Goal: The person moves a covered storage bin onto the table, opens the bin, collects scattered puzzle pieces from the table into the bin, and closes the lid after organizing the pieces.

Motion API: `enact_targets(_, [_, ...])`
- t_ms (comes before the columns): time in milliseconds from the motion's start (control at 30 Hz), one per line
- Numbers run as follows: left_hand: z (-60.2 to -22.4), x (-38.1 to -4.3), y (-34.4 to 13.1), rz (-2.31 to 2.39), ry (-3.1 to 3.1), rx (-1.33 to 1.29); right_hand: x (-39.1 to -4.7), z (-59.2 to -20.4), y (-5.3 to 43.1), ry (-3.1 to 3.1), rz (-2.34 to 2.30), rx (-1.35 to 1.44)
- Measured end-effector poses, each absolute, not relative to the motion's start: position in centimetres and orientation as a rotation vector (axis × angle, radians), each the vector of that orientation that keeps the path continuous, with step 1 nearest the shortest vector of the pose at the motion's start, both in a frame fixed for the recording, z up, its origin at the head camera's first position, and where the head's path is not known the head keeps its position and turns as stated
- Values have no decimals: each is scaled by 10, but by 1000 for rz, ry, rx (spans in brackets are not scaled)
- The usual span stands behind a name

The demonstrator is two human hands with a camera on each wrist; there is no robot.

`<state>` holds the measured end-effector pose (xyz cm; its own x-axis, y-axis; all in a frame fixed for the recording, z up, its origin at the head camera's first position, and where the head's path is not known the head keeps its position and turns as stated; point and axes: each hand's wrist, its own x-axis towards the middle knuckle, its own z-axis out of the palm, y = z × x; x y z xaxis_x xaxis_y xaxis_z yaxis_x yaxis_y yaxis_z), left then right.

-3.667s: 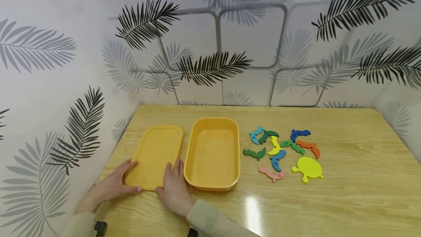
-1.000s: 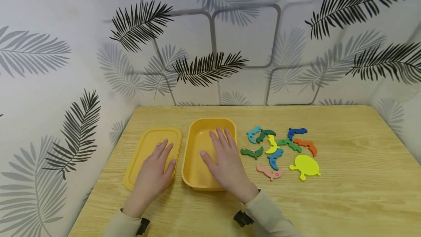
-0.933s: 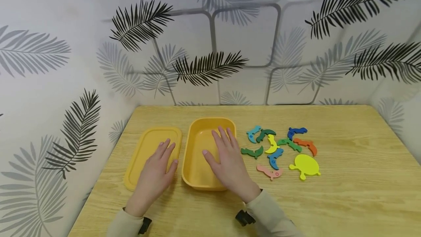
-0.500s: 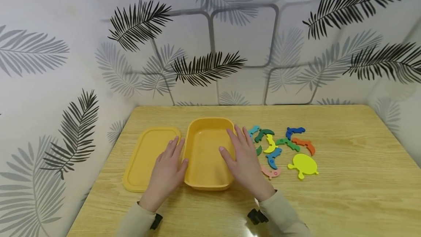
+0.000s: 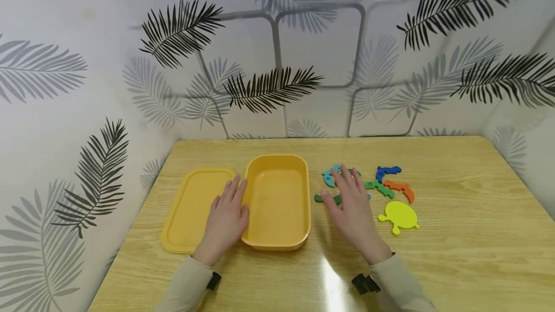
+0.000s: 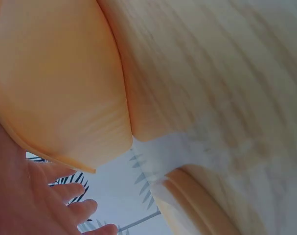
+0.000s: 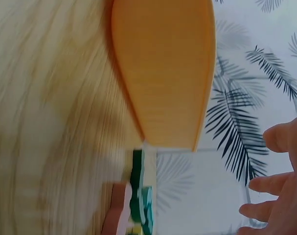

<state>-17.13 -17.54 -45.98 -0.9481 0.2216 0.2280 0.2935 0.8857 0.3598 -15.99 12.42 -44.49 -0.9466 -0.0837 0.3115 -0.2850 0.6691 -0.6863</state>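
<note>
A deep yellow-orange box (image 5: 277,206) stands on the table, with nothing inside. My left hand (image 5: 226,220) is at its left wall, fingers extended, thumb by the rim; the left wrist view shows that hand (image 6: 38,200) right beside the wall. My right hand (image 5: 356,218) hovers over a group of flat, curved animal-shaped pieces, its fingers spread and holding nothing. Around it show a light blue piece (image 5: 328,179), a dark green piece (image 5: 319,198) and a green piece (image 5: 381,189). It hides the pink piece in the head view, but the right wrist view shows that pink piece (image 7: 118,208).
A flat yellow lid (image 5: 191,211) lies left of the box. Right of the right hand lie a dark blue piece (image 5: 387,172), an orange piece (image 5: 401,189) and a bright yellow turtle-shaped piece (image 5: 400,215). A leaf-patterned wall (image 5: 269,124) rises behind the wooden table (image 5: 459,215).
Both hands first lay at the lid's edges. The left hand has since shifted right from the lid to the box, while the right hand has passed over the box to the coloured pieces.
</note>
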Motion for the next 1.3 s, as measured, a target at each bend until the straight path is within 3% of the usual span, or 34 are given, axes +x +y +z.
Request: enact_targets(1300, [-460, -175, -174, -549, -3009, -439, -149, -464, 269, -2934, 717, 277])
